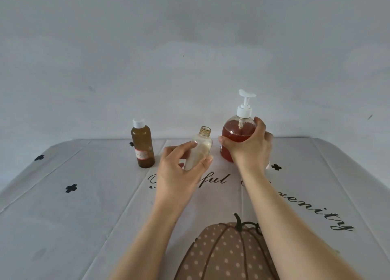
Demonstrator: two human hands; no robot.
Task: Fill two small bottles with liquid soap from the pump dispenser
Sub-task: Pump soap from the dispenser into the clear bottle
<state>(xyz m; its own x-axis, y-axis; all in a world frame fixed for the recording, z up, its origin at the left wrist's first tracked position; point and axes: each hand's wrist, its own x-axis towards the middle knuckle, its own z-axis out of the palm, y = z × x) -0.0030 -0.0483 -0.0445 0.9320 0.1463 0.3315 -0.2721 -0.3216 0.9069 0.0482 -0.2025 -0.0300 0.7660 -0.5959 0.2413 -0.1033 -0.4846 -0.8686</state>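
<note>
A round clear pump dispenser (236,132) holding amber soap, with a white pump head, stands upright at the back right of the table. My right hand (251,149) grips its body from the near right side. Just left of it, my left hand (179,165) holds a small clear uncapped bottle (201,146) upright, fingers and thumb curled round its lower half. A second small bottle (143,146), brown with a white flip cap and a label, stands alone further left, apart from both hands.
A grey tablecloth (84,206) with black script lettering, small black flower marks and a dotted brown pumpkin print (223,254) covers the table. A plain grey wall rises right behind the bottles.
</note>
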